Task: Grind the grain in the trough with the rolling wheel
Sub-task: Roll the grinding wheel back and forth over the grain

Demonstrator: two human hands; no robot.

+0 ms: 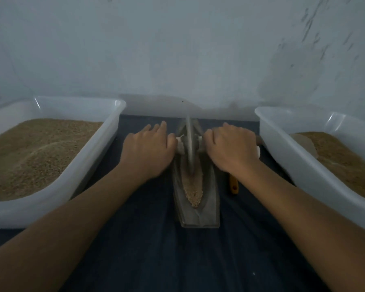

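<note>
Rolling wheel (189, 142) upright in trough (198, 199), left hand (150, 148) flat, right hand (230, 148) gripping axle

Colours here: grey metal trough (196, 216) with tan grain (193, 186), grey wheel (189, 142) on white handles (180, 142). Two translucent white tubs (89, 157) (291, 152) of brown grain, dark navy cloth (156, 260), pale bluish wall (177, 49), one little yellow-orange handle (234, 185).

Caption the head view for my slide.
Both hands roll the wheel through grain in the trough.
</note>
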